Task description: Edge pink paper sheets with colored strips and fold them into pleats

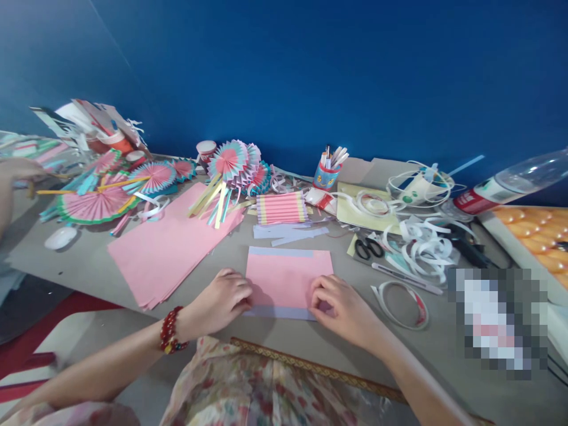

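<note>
A pink sheet of paper [284,275] lies flat on the table before me, with lavender strips along its far and near edges. My left hand [228,299], wearing a red bead bracelet [171,330] at the wrist, is closed at the sheet's left edge. At the lower right corner, my right hand [335,302] has its fingers curled onto the paper, thumb near the lavender strip. Beyond the sheet lie loose lavender strips [288,232] and a pleated pink paper [281,208] with yellow and lavender ends.
Pink sheets [164,248] are stacked at left, near folded paper fans [95,198] and another person's hand [20,170]. Right of me are a tape roll [402,305], a pen [406,278], scissors [368,248], curled white strips [421,242] and a plastic bottle [510,183].
</note>
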`<state>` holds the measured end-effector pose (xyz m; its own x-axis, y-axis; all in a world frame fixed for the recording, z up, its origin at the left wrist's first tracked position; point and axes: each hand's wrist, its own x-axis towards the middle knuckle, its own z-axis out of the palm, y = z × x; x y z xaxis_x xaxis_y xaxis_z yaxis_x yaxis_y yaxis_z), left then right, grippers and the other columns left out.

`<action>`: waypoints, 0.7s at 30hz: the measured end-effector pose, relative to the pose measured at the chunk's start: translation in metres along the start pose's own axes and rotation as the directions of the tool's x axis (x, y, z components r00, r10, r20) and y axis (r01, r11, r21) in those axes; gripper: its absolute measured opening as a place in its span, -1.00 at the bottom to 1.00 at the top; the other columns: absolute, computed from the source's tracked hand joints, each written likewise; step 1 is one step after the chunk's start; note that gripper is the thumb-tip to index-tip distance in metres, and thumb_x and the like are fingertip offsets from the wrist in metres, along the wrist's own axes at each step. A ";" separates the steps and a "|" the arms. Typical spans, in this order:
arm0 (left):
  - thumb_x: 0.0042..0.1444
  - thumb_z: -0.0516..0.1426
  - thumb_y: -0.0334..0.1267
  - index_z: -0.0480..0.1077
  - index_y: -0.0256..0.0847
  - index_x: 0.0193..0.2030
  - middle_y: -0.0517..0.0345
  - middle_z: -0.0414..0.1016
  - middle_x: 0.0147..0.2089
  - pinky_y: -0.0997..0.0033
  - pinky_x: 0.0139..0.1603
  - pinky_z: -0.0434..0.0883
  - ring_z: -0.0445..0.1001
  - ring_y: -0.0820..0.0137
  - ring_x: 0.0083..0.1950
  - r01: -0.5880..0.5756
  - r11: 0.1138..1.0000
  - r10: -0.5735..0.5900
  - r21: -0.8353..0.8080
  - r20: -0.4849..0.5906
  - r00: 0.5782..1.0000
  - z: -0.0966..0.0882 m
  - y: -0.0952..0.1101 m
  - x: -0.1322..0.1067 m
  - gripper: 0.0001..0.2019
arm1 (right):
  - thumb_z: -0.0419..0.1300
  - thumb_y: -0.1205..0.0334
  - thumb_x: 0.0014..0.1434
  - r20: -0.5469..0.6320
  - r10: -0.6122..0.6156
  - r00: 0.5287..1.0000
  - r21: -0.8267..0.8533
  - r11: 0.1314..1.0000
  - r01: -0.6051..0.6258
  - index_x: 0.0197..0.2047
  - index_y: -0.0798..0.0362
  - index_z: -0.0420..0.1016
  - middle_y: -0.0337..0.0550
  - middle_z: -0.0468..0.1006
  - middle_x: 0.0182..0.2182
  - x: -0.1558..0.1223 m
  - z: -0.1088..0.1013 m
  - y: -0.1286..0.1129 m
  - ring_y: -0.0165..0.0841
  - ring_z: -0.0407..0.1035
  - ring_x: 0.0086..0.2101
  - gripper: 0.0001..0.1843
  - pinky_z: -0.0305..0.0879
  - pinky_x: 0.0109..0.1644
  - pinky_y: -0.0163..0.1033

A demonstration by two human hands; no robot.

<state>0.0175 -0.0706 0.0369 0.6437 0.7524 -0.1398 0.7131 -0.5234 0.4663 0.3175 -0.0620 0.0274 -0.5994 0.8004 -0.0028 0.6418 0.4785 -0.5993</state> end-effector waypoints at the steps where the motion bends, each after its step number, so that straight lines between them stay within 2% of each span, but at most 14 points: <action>1: 0.28 0.11 -0.31 0.37 -0.20 -0.33 0.18 0.47 -0.30 0.28 0.00 0.15 0.42 0.33 -0.18 0.001 1.000 -0.001 0.006 -0.005 1.000 0.001 0.000 0.000 -0.87 | 0.25 0.49 0.05 -0.003 0.001 1.000 0.000 1.000 -0.001 -0.42 0.03 0.41 -0.20 0.47 -0.27 0.000 0.000 0.000 -0.30 0.34 -0.19 -0.83 0.21 -0.07 -0.20; 21: 0.26 0.11 -0.33 0.34 -0.18 -0.32 0.20 0.47 -0.30 0.27 0.01 0.15 0.41 0.31 -0.16 -0.021 1.000 0.021 -0.010 -0.024 0.999 0.004 -0.004 -0.002 -0.90 | 0.28 0.48 0.04 -0.015 0.012 1.000 -0.013 1.000 -0.012 -0.43 0.04 0.38 -0.20 0.46 -0.27 -0.001 0.003 0.001 -0.30 0.33 -0.19 -0.82 0.20 -0.07 -0.21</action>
<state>0.0147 -0.0721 0.0317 0.6516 0.7507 -0.1092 0.6967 -0.5352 0.4777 0.3168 -0.0634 0.0244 -0.5841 0.8117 0.0020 0.6552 0.4730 -0.5891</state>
